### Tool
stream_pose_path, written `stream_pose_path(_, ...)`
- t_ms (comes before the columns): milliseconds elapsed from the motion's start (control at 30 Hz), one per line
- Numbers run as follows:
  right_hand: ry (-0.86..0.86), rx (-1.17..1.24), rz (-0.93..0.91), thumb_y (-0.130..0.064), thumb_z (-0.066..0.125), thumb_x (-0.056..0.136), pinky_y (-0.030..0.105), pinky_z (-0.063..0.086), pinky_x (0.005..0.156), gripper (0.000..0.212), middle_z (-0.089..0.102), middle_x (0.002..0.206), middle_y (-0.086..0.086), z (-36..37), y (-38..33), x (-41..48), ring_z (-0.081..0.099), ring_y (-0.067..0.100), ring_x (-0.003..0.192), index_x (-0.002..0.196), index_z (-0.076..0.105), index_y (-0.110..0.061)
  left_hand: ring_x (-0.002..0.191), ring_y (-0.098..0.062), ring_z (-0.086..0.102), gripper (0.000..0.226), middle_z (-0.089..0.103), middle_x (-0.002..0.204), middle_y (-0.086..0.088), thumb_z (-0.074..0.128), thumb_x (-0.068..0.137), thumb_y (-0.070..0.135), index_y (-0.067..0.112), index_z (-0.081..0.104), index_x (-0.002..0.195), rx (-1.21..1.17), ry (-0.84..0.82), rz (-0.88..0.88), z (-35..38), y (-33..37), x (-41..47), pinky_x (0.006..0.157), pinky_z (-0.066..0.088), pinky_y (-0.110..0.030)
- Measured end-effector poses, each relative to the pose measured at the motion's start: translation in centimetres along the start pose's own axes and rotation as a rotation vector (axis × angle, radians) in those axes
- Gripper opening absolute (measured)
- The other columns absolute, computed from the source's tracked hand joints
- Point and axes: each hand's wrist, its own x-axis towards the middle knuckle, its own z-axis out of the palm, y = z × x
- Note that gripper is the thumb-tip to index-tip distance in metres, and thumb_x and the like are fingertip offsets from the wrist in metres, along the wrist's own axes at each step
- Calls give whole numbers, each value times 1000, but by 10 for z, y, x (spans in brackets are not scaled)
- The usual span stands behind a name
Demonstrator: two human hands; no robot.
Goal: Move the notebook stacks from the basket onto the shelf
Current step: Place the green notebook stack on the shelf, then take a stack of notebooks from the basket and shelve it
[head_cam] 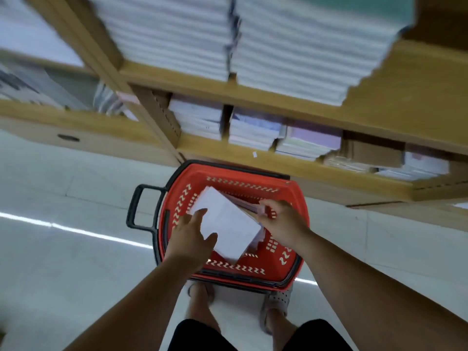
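A red plastic basket (291,193) with a black handle (138,206) stands on the floor in front of the wooden shelf (253,97). Inside it lies a stack of notebooks (228,221) with a white cover on top, tilted. My left hand (190,236) is on the stack's left edge, thumb over the cover. My right hand (281,221) grips the stack's right side, fingers curled over the edge. The stack's underside is hidden.
The shelf holds tall white paper stacks (291,46) on its upper board and lower notebook piles (255,130) beneath, plus a cardboard box (374,153). The pale tiled floor (63,262) spreads to the left. My feet (273,305) stand just behind the basket.
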Motion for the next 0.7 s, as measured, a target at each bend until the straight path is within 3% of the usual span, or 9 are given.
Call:
stream_pose_path(233, -158, -124, -26, -40, 69, 98, 34, 46, 106, 59, 54, 154, 0, 77, 61, 105, 55, 20, 136, 152, 52, -24, 134, -37, 49, 75, 31, 159, -10, 63, 93, 44, 42, 22, 157, -128, -79, -152, 105, -63, 71, 104, 51, -50)
stream_pose_path(400, -172, -176, -34, -46, 66, 98, 32, 44, 107, 62, 51, 157, -2, 120, 87, 168, 52, 22, 139, 154, 48, -27, 136, -40, 47, 94, 26, 163, -16, 70, 91, 43, 37, 7, 161, -473, 36, -423, 150, -84, 122, 99, 54, -50)
stream_pose_path(500, -227, -196, -64, -49, 63, 99, 37, 38, 118, 67, 42, 163, -5, 145, 102, 202, 43, 22, 148, 159, 38, -32, 138, -43, 47, 104, 28, 163, -18, 69, 93, 42, 41, -12, 159, -689, 127, -618, 177, -88, 151, 105, 49, -54)
stream_pose_path(700, -262, -143, -108, -54, 63, 96, 48, 31, 125, 83, 25, 172, -8, 178, 124, 240, 25, 23, 158, 162, 14, -48, 150, -39, 27, 103, -3, 170, -4, 65, 98, 26, 53, -17, 154, -859, 104, -621, 214, -90, 172, 106, 46, -52)
